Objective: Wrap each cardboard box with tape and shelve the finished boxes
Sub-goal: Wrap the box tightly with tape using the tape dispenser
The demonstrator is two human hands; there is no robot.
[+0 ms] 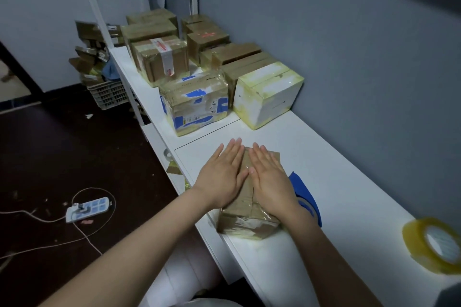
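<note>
The white table (pixel 336 177) runs along the grey wall. At its far end stand the taped boxes (pixel 159 57) in rows; the nearest two, a blue-marked box (pixel 194 104) and a white box (pixel 267 99), sit side by side. The cardboard box (pixel 245 222) lies at the table's near edge, directly in front of you, with clear tape over its top and front. Your left hand (pixel 222 177) and right hand (pixel 272 177) rest flat on its top, side by side. The fingers (pixel 234 151) are straight and close together, gripping nothing. A blue object (pixel 305 192) sits just beside the box, partly under your right wrist. A tape roll (pixel 434 244) lies well apart, to the right.
</note>
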